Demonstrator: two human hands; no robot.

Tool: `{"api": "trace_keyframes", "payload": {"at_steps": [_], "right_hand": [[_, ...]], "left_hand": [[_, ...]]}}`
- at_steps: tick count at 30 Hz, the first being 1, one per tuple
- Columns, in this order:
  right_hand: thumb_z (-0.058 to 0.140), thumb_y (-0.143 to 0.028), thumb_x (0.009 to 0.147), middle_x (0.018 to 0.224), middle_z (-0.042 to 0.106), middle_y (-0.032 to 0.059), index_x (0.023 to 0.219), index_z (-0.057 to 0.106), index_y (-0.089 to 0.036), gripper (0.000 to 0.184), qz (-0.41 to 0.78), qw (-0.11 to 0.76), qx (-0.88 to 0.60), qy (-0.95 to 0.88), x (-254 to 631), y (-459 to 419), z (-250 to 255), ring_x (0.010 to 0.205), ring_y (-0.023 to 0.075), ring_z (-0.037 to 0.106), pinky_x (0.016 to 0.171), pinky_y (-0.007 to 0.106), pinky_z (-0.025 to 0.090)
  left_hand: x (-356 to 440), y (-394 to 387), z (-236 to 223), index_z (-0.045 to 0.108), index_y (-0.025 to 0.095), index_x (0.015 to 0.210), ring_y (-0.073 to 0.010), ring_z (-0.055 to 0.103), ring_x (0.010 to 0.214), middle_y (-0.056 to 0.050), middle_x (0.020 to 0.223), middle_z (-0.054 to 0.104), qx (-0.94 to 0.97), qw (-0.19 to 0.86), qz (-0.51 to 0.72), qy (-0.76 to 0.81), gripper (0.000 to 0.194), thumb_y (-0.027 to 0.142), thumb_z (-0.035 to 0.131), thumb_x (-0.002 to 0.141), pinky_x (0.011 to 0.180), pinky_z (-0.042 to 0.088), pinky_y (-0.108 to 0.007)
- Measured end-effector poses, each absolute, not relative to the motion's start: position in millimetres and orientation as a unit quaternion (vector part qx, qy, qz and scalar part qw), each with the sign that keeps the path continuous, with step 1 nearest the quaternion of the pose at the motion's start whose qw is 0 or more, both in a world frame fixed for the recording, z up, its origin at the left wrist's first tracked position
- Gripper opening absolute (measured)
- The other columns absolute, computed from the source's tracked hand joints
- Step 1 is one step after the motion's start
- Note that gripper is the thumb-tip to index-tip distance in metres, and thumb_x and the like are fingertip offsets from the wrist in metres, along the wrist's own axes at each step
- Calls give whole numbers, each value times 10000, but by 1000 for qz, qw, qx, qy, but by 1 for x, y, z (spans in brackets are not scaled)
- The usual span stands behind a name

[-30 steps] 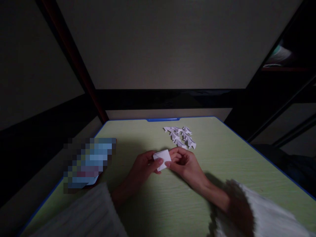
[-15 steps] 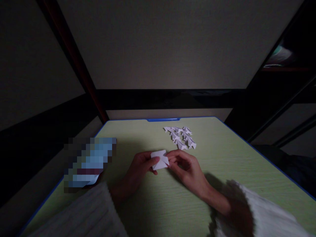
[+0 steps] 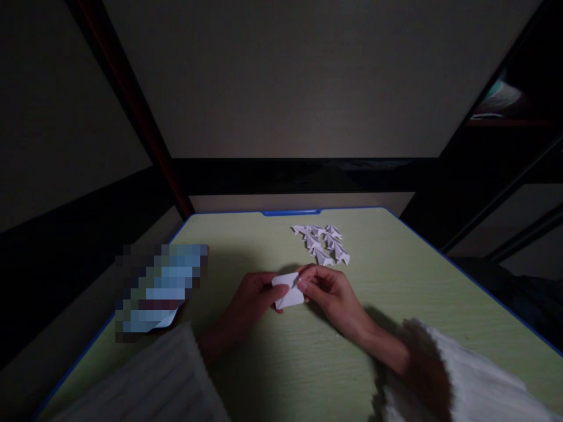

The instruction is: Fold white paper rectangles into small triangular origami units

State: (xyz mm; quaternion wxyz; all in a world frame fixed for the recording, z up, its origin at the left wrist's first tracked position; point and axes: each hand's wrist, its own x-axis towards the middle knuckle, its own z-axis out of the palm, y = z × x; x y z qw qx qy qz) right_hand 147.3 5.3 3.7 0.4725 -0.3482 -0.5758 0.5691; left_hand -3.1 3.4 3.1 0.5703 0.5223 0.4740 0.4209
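A small folded white paper, roughly square with creases across its face, is held between both hands above the table. My left hand grips its left side, thumb on top and fingers behind. At its upper right part, my right hand pinches the paper between thumb and index finger. Just beyond my hands lie several folded white paper figures with pointed, pleated shapes, loosely grouped in two rows. The undersides of the held paper are hidden by my fingers.
The light green table has a blue edge and a blue handle at its far side. A pixelated, phone-like object stands tilted at the left. Behind the table rises a pale panel, with a dark shelf at the right.
The paper has turned slightly in my hands. My right thumb and fingers have shifted from the right corner up onto its upper right part. The paper figures have stayed put.
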Motion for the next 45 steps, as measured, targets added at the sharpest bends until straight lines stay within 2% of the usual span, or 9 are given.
{"api": "trace_keyframes", "payload": {"at_steps": [6,10,14,20,27,30,33,36,45], "right_hand": [[642,-284,618,524,539,-25,619,582,-130,165,603,474,-386,-513,147,7,1,473,67,448,453,195,329],[675,-245,567,526,569,-20,582,598,-129,139,597,486,-410,-489,146,6,3,451,62,458,436,193,340],[690,-187,530,486,555,-32,549,604,-126,107,582,486,-419,-499,144,4,6,434,57,449,433,192,349],[700,-161,508,492,570,-34,541,602,-126,109,615,478,-417,-469,144,5,3,431,49,457,440,186,350],[702,-193,519,484,527,-45,548,549,-122,171,616,481,-408,-472,144,7,1,429,42,422,433,181,313],[665,-251,586,473,479,-57,586,509,-129,198,596,464,-397,-522,144,7,0,431,44,392,429,181,290],[528,-324,725,472,422,-57,601,471,-137,232,570,412,-378,-602,145,6,-1,440,51,358,430,185,269],[409,-354,799,502,374,-55,600,426,-147,288,543,362,-376,-658,147,4,0,454,55,318,428,187,247],[412,-361,787,512,333,-52,574,370,-163,294,545,356,-400,-646,147,-1,0,473,69,290,428,192,224]], "left_hand": [[-1,2,6,597,106,529,-86,447,429,18,439,536,541,563,401,479,153,244,573,590,438,331,-189],[0,1,10,568,112,481,-80,425,421,31,414,506,537,558,397,493,151,236,581,566,433,304,-183],[0,0,8,576,111,521,-86,420,439,36,431,488,558,554,368,495,180,281,589,576,433,289,-184],[0,1,3,567,98,536,-87,386,454,33,440,442,611,493,341,517,257,338,561,628,432,269,-190],[0,-1,5,557,102,556,-84,381,450,36,455,439,601,513,351,502,234,321,559,636,431,262,-190],[-1,0,2,566,100,588,-82,389,457,31,479,468,595,529,361,485,218,309,553,646,440,272,-188],[-3,1,1,556,97,581,-84,394,467,28,486,472,598,529,365,479,215,303,559,641,445,275,-188],[-3,0,1,550,98,584,-89,401,482,29,490,464,599,532,361,478,229,320,556,642,455,284,-190],[-1,-4,6,528,107,534,-83,382,459,36,457,435,619,516,341,484,227,315,559,620,427,264,-189]]}}
